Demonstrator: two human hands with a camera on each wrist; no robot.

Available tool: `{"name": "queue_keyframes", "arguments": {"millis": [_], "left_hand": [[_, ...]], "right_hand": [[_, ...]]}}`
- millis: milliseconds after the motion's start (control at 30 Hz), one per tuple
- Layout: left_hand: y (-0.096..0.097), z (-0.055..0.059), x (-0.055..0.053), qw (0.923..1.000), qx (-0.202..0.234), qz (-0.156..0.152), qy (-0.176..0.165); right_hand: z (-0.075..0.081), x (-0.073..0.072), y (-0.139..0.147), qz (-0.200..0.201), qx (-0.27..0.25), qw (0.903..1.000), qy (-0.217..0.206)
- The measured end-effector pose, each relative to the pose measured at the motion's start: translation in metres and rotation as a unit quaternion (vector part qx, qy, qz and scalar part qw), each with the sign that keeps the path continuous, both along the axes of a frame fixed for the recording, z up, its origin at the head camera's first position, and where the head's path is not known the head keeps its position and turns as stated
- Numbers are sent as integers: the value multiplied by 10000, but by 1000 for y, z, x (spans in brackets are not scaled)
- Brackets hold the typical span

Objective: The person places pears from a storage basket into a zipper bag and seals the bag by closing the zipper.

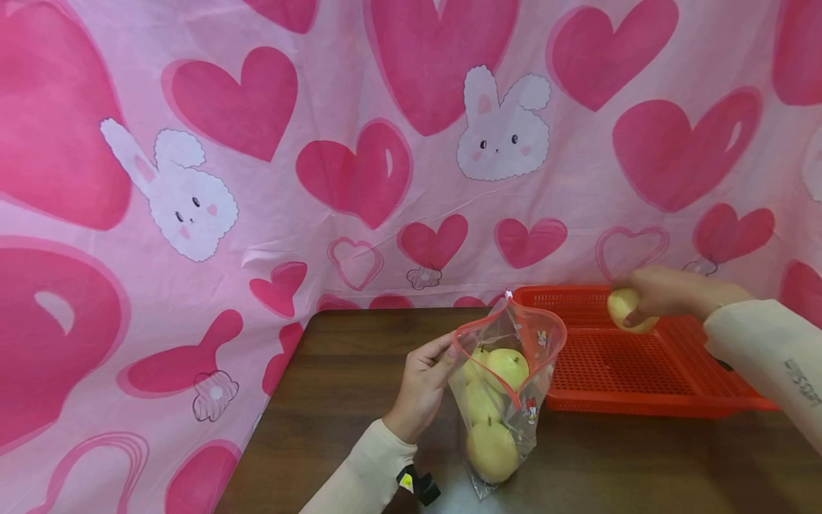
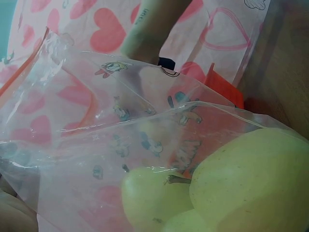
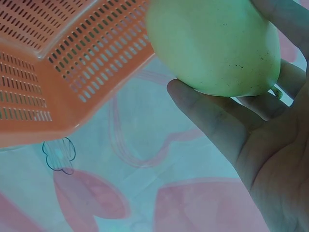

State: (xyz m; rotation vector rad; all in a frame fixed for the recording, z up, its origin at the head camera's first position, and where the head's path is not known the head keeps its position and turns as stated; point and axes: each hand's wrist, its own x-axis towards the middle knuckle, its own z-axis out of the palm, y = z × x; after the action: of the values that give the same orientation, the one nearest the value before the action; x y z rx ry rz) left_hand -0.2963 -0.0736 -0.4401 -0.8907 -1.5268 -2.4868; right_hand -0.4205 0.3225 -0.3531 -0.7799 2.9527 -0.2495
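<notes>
1. Right of the middle in the head frame: one yellow-green pear, near the far side of the red basket. Cannot tell if above the basket or inside its rim.
2. Right hand: clamps on this pear, with fingers and thumb curled round it. Shows the same hold at the upper right of the right-wrist frame, with the short stem toward the palm.
3. At the lower middle of the head frame: a transparent bag, with its red-edged mouth spread apart, a white slider on top and small cartoon figures printed on the plastic.
4. Inside the bag: several more pears, piled upward, with the lowest near the bottom corner.
5. Left hand: pinches the left edge of the bag mouth between thumb and fingers.
6. Below basket and bag, across the lower part: a dark brown table.
7. On both arms: cream sleeves, with a black device at the left wrist.
8. Behind, filling the upper part: pink cloth with hearts and white rabbit heads.
</notes>
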Motion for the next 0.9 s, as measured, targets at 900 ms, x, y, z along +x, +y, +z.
{"name": "queue_keyframes", "arguments": {"millis": [900], "left_hand": [[0,0,0,10000,-17,36,-53]], "right_hand": [[25,13,-22,205,102,9987,456]]}}
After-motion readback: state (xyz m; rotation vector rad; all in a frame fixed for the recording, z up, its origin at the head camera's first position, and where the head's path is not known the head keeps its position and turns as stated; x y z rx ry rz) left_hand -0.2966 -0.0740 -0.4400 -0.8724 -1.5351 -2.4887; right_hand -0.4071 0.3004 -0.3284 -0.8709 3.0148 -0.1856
